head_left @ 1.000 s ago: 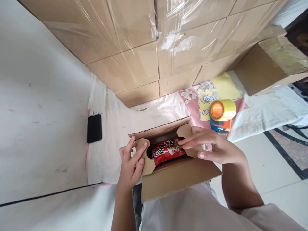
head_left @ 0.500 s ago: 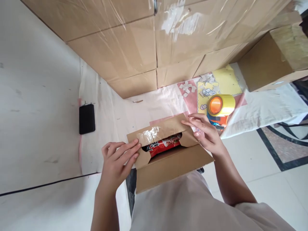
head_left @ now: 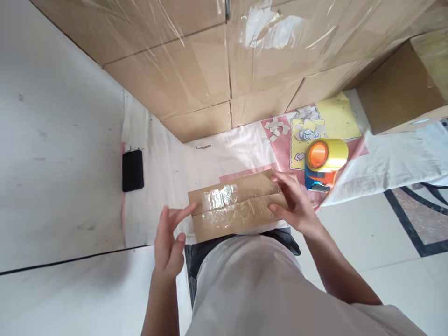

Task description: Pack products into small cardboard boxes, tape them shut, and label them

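Observation:
A small cardboard box (head_left: 234, 212) lies in front of me with both top flaps folded shut, old clear tape glinting on them. My right hand (head_left: 294, 205) rests on the box's right end, fingers wrapped over the flaps and thumb at the near edge. My left hand (head_left: 170, 242) hovers just off the box's left end, fingers apart, index tip near the corner, holding nothing. The red snack packet inside is hidden.
A yellow and orange tape dispenser (head_left: 324, 161) sits just right of the box on a patterned mat (head_left: 329, 121). A black phone (head_left: 132, 170) lies to the left. A wall of wrapped cartons (head_left: 227, 60) stands behind, with another carton (head_left: 399, 93) at right.
The box's flaps have been folded down from open to closed, hiding the red packet. My left hand has come off the left flap; my right hand now presses on the closed top.

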